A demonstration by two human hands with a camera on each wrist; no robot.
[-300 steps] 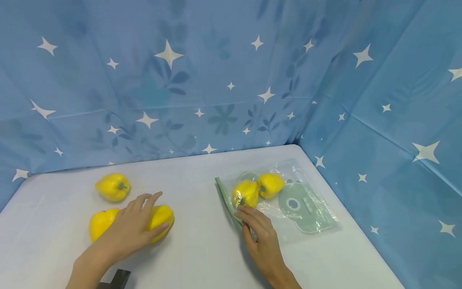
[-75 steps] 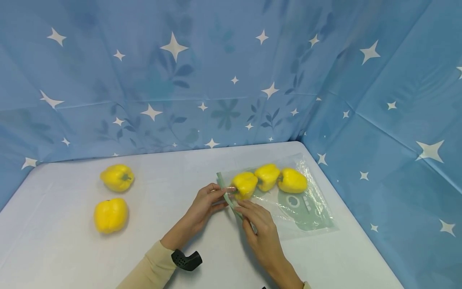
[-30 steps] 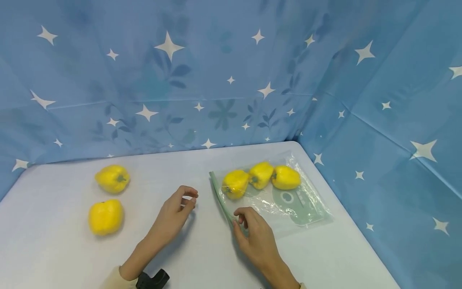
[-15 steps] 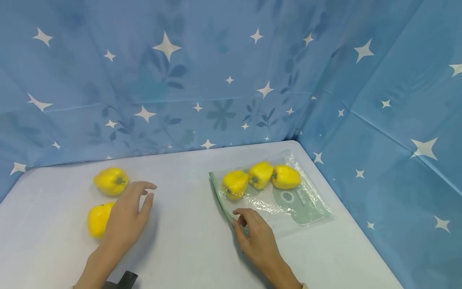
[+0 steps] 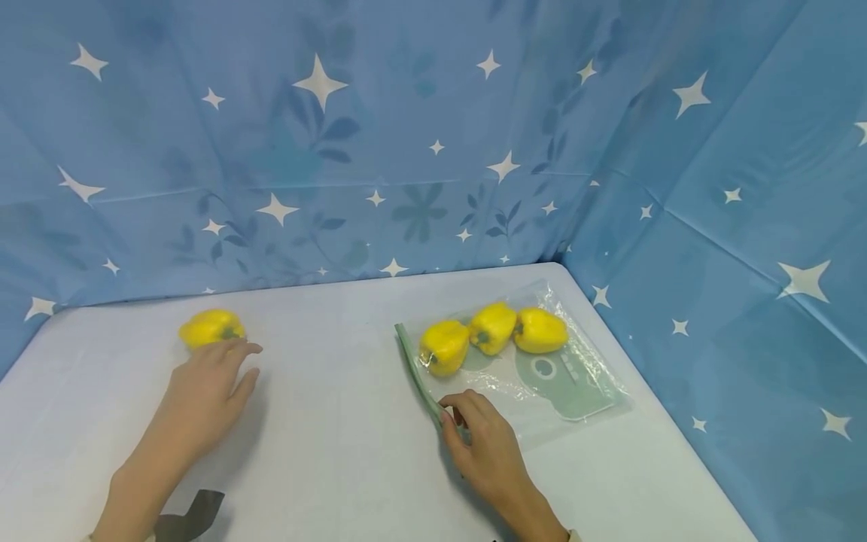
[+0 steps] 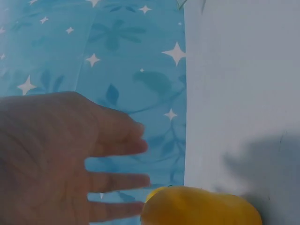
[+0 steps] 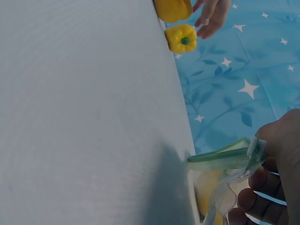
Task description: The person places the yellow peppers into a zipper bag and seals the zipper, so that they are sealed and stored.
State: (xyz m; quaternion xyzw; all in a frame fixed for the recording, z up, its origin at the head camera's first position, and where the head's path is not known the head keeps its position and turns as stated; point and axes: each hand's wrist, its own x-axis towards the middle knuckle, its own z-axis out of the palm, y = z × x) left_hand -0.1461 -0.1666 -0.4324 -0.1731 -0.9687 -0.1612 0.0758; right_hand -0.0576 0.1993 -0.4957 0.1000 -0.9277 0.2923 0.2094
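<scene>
My left hand [image 5: 203, 391] hovers at the left, fingers extended, above the nearer yellow bell pepper, which it hides in the head view. In the left wrist view that pepper [image 6: 201, 208] lies just beyond the fingertips. Behind it sits another yellow bell pepper [image 5: 210, 327], partly covered by the hand. With thumb and fingers my right hand [image 5: 488, 452] pinches the near end of the green-edged mouth of a clear zip bag [image 5: 582, 384]. Three yellow bell peppers lie inside, the nearest one [image 5: 443, 348] just past the mouth. In the right wrist view the mouth [image 7: 220, 159] gapes slightly.
A white table [image 5: 325, 421] carries everything, with the bag along its right side. Blue curtains [image 5: 379, 150] with white stars rise behind the table and along its right. A black wrist mount [image 5: 190, 516] sits beside my left wrist.
Since ten seconds ago, a third bell pepper has gone into the bag. My left hand has moved from the bag's mouth leftward over the nearer loose pepper. The right hand stays at the bag.
</scene>
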